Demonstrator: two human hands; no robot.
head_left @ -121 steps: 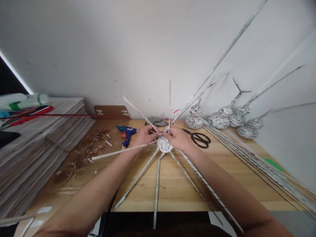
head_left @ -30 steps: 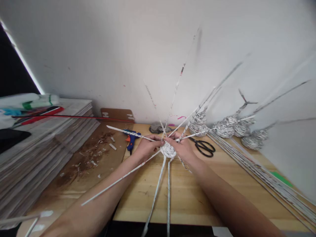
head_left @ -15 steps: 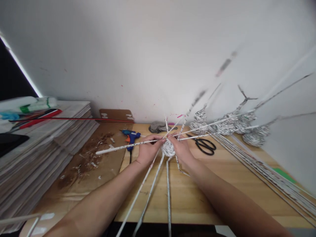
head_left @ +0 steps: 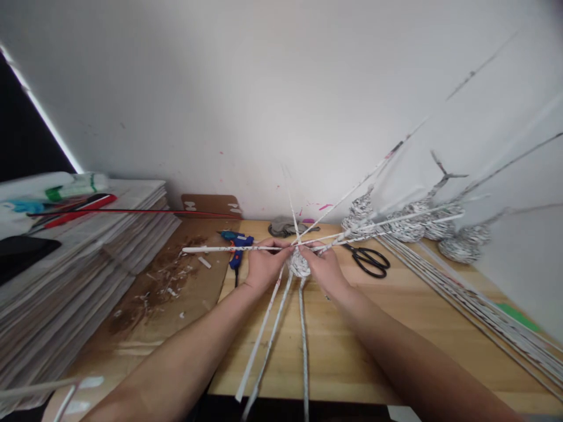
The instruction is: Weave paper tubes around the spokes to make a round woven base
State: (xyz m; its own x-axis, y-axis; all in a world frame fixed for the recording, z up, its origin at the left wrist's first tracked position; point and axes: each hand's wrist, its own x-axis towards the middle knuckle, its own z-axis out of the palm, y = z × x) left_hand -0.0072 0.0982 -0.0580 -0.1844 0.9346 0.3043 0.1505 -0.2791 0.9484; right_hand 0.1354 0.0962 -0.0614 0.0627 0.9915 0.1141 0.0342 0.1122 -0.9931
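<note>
Between my two hands is a small round weave of rolled newspaper [head_left: 300,265], with long paper tubes radiating from it. My left hand [head_left: 266,261] pinches its left upper edge, thumb and fingers closed, where a tube [head_left: 211,249] sticks out to the left. Opposite, my right hand [head_left: 323,264] grips the right upper edge, its thumb pressed near the crossing tubes. Several tubes fan out to the upper right, and others, such as one pale tube [head_left: 303,346], hang toward me over the table's front edge. The fingertips behind the weave are hidden.
Black scissors [head_left: 370,262] lie right of my hands, a blue glue gun [head_left: 237,243] left. Woven paper pieces [head_left: 407,223] stand along the wall near a bundle of paper tubes [head_left: 466,299]. A newspaper stack [head_left: 101,258] fills the left, beside a cardboard sheet [head_left: 176,316] with scraps.
The tube on the left has swung up to nearly level. Tubes at the upper right have tilted lower to the right. Both hands keep their hold on the weave.
</note>
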